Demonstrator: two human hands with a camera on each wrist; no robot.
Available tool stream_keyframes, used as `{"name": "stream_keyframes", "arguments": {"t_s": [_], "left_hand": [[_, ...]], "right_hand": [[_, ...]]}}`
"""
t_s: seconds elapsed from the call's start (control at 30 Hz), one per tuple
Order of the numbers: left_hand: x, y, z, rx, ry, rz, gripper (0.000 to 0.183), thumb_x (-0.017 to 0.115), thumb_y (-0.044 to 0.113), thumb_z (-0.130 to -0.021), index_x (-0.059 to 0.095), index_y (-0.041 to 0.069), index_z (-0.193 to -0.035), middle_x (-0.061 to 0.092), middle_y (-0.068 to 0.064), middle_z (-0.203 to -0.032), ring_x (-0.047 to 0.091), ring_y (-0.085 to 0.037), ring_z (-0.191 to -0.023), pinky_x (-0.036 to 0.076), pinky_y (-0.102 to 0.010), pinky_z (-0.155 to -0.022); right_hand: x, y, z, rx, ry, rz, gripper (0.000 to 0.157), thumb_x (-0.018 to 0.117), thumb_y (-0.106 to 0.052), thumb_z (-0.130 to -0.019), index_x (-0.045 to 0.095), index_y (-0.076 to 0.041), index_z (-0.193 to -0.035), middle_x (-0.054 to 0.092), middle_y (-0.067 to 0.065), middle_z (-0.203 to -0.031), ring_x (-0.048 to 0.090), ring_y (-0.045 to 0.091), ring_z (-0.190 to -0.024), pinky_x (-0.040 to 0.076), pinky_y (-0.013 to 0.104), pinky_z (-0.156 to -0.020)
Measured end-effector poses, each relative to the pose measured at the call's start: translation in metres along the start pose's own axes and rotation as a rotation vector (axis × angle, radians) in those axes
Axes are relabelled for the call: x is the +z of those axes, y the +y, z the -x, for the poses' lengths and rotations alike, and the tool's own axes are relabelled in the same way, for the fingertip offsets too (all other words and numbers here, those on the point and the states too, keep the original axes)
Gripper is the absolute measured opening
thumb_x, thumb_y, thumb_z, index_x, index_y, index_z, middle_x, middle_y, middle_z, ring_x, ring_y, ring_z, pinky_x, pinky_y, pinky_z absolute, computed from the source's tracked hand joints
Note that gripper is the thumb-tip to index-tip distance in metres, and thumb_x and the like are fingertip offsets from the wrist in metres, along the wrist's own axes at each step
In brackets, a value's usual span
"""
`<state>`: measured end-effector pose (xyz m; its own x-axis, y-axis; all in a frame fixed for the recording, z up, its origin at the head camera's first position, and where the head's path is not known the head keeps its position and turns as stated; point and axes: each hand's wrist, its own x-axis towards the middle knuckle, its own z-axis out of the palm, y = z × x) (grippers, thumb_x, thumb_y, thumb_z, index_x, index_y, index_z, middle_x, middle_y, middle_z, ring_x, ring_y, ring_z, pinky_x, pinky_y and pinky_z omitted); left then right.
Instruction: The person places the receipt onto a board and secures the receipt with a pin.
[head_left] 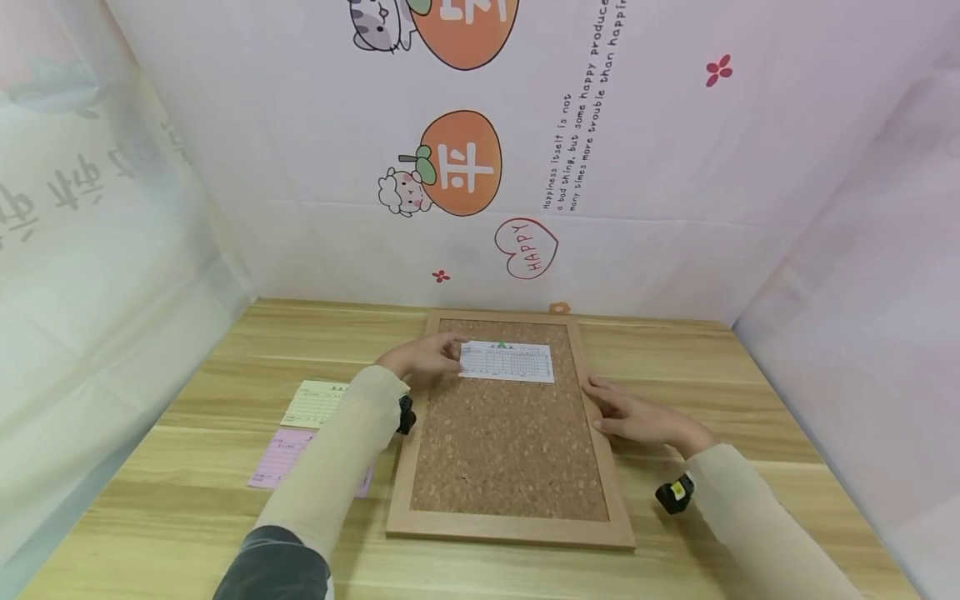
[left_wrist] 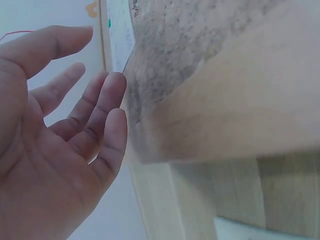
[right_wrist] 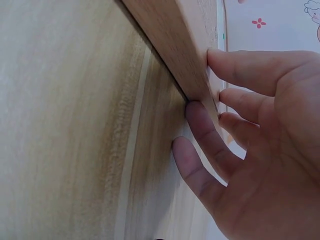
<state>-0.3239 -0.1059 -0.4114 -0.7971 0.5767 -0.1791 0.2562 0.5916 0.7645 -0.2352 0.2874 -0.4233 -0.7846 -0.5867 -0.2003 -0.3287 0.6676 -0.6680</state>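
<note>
The cork (head_left: pixel 510 450) looks rough, grainy and matt, while the frame (head_left: pixel 510 527) around it seems to be of pale wood, smooth and without gloss. The table (head_left: pixel 750 400) has a smooth wood-grained surface with a soft sheen, and the white slip (head_left: pixel 507 363), the yellow slip (head_left: pixel 309 407) and the pink slip (head_left: pixel 281 458) appear to be flat, matt paper. The backdrop (head_left: pixel 645 167) is like thin printed cloth, slightly creased, and the pale sleeves (head_left: pixel 765 521) are of soft, matt cloth.
</note>
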Motion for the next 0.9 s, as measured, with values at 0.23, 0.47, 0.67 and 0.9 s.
{"name": "stream_keyframes", "arguments": {"t_s": [0.23, 0.47, 0.67, 0.9], "left_hand": [[-0.008, 0.007, 0.014, 0.031, -0.018, -0.047, 0.061, 0.057, 0.014, -0.100, 0.033, 0.003, -0.155, 0.046, -0.025, -0.141, 0.045, -0.037, -0.131, 0.042, -0.051, -0.103], [-0.019, 0.002, 0.034, 0.068, -0.008, -0.093, 0.055, 0.055, 0.012, -0.099, 0.039, -0.001, -0.150, 0.050, -0.027, -0.138, 0.049, -0.037, -0.126, 0.045, -0.050, -0.100], [-0.027, -0.007, 0.056, 0.046, 0.034, -0.118, 0.052, 0.057, 0.012, -0.099, 0.044, 0.001, -0.148, 0.055, -0.024, -0.132, 0.053, -0.034, -0.120, 0.046, -0.050, -0.097], [-0.037, -0.018, 0.079, 0.013, 0.044, -0.114, 0.052, 0.060, 0.016, -0.099, 0.046, 0.004, -0.147, 0.059, -0.015, -0.123, 0.056, -0.034, -0.117, 0.048, -0.049, -0.095]], "right_hand": [[-0.001, 0.001, 0.001, 0.007, -0.001, -0.015, 0.070, 0.056, -0.021, -0.104, 0.018, 0.006, -0.156, -0.001, 0.029, -0.162, 0.007, 0.052, -0.145, 0.022, 0.064, -0.111], [0.000, 0.003, -0.001, 0.002, -0.006, -0.010, 0.070, 0.056, -0.021, -0.104, 0.018, 0.005, -0.156, -0.002, 0.029, -0.162, 0.005, 0.051, -0.146, 0.020, 0.064, -0.111], [0.001, 0.002, -0.001, 0.002, -0.003, -0.016, 0.070, 0.056, -0.021, -0.104, 0.019, 0.005, -0.156, -0.001, 0.029, -0.162, 0.002, 0.050, -0.146, 0.017, 0.065, -0.112], [0.002, 0.003, 0.000, 0.002, -0.002, -0.030, 0.070, 0.056, -0.021, -0.104, 0.018, 0.005, -0.157, -0.001, 0.028, -0.162, 0.001, 0.050, -0.146, 0.016, 0.065, -0.112]]}}
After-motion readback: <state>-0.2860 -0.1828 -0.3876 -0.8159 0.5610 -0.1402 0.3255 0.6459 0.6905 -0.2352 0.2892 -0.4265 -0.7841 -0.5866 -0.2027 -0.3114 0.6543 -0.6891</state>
